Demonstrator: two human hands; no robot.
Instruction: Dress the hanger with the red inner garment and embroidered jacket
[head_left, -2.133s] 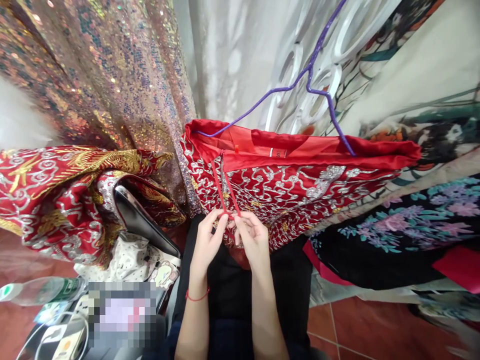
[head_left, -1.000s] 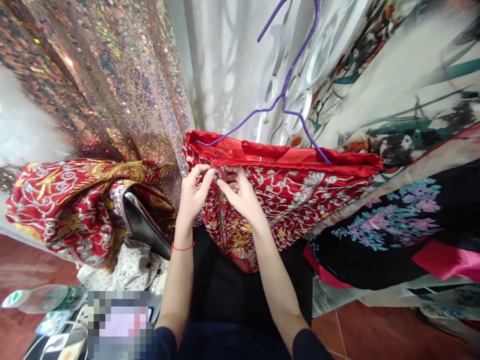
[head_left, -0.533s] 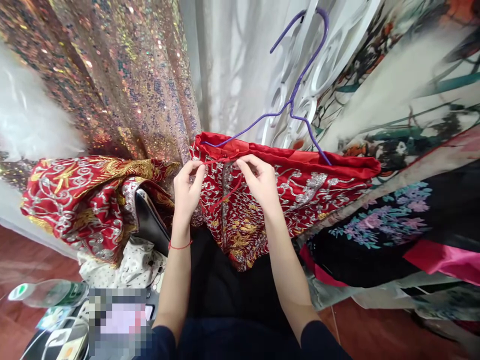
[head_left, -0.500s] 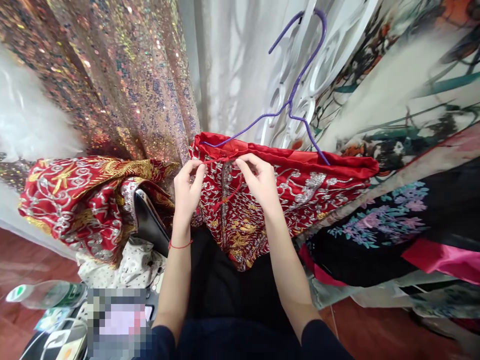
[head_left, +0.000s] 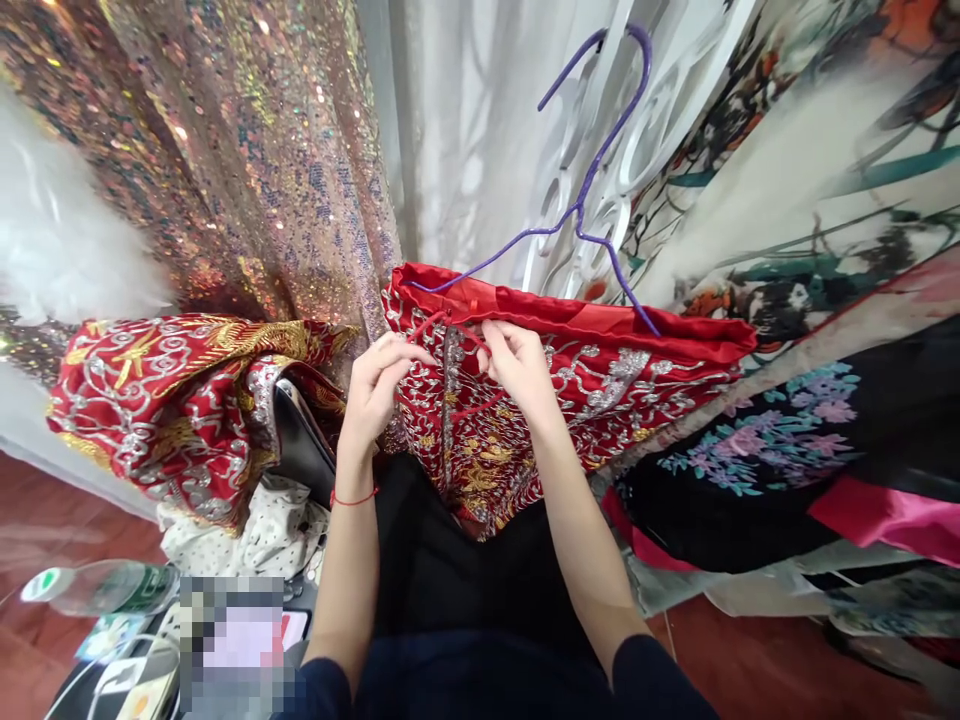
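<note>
We are pinching a thin red cord [head_left: 454,330] with our left hand [head_left: 377,385] and right hand [head_left: 516,362], both closed on it at the waistband of a red satin skirt embroidered in silver and gold [head_left: 600,375]. The skirt is hanging on a purple wire hanger [head_left: 592,180] among other hanging fabrics. The cord is looping between our fingers but, as far as we are judging, no finished knot or bow is showing, so the tying remains to be completed.
</note>
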